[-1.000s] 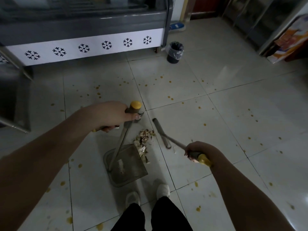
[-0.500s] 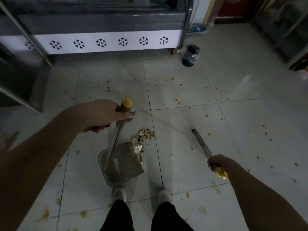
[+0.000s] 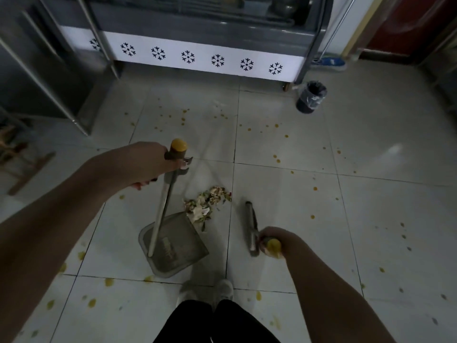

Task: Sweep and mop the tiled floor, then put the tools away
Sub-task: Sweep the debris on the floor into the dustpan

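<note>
Head camera, looking down: the left hand (image 3: 146, 164) is curled round the yellow-capped metal handle of a grey dustpan (image 3: 178, 246) resting flat on the white tiled floor (image 3: 371, 144), and the right hand (image 3: 277, 240) grips the yellow-tipped handle of a grey broom (image 3: 251, 226). A small pile of pale food scraps (image 3: 207, 201) lies at the dustpan's lip, just left of the broom head. Orange spots dot the tiles.

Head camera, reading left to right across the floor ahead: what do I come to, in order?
dustpan → scrap pile → broom handle → right hand → bin
</note>
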A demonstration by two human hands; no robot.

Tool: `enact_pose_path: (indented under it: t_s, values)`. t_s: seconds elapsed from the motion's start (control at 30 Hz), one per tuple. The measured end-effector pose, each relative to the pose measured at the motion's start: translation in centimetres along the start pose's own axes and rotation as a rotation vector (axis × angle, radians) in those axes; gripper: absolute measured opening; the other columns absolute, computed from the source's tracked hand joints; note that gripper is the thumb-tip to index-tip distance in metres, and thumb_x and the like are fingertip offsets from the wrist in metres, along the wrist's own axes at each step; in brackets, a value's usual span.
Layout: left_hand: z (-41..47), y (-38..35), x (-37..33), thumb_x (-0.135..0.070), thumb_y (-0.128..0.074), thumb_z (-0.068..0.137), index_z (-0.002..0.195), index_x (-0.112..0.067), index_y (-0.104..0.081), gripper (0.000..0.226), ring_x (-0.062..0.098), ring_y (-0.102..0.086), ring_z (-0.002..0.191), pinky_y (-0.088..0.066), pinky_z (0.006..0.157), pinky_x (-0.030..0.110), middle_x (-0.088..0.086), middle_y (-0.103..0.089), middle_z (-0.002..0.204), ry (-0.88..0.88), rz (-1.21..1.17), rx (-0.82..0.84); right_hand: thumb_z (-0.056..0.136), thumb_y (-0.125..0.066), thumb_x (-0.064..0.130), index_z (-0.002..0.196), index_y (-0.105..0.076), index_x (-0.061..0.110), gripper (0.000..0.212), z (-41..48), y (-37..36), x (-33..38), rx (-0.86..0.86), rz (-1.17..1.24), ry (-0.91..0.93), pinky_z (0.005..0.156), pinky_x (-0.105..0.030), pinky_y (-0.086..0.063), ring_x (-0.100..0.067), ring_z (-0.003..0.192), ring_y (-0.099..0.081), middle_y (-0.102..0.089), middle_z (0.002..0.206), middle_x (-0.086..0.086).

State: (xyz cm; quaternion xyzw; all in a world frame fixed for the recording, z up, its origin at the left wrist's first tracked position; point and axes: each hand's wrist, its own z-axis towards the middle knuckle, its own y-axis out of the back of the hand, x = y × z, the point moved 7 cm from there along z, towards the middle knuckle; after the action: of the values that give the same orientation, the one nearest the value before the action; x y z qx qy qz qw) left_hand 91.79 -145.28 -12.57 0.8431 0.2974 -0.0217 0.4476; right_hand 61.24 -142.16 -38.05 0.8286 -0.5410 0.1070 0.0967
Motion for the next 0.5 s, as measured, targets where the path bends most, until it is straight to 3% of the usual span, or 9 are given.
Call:
enact_pose_path:
  t_s: [0.07,0.2,0.33,0.5]
  values:
    - [-0.3,0.0,0.8,-0.047,-0.048,0.092,0.092,-0.011,-0.055,0.037,0.015,-0.039,0.046,-0.036,0.045,0.021,0.006,-0.044,0.06,0.006,-0.006,0.003,0.088,-0.048,0.006,0.067,-0.052,0.003,0.022,-0.2,1.1,0.8,0.001,0.13,0.008,0.035,-0.021,-0.047,-0.019,0.032,-0.055,-0.056,0.044,-0.012]
    - [-0.9,-0.2,2.6,-0.046,-0.049,0.092,0.092,-0.011,-0.055,0.036,0.015,-0.04,0.048,-0.036,0.046,0.022,0.006,-0.044,0.061,0.012,-0.038,0.026,0.088,-0.044,0.011,0.062,-0.047,0.006,0.026,-1.6,3.3,0.1,-0.012,0.29,-0.065,0.03,-0.014,-0.042,-0.014,0.028,-0.05,-0.052,0.044,-0.008]
    - [-1.4,-0.1,4.9,-0.045,-0.049,0.092,0.085,-0.015,-0.053,0.032,0.014,-0.04,0.049,-0.036,0.046,0.022,0.006,-0.044,0.063,0.018,-0.085,0.042,0.092,-0.043,0.006,0.068,-0.045,0.006,0.024,-3.2,4.0,-0.4,-0.098,0.146,-0.093,0.027,-0.015,-0.037,-0.016,0.024,-0.046,-0.046,0.039,-0.009]
    - [-2.1,0.2,8.4,-0.046,-0.048,0.092,0.079,-0.015,-0.053,0.034,0.013,-0.036,0.044,-0.032,0.041,0.02,0.004,-0.042,0.057,0.029,-0.11,0.055,0.093,-0.041,0.001,0.067,-0.047,0.006,0.028,-3.0,0.0,1.1,-0.155,-0.125,0.01,0.029,-0.012,-0.035,-0.014,0.022,-0.045,-0.047,0.03,-0.008]
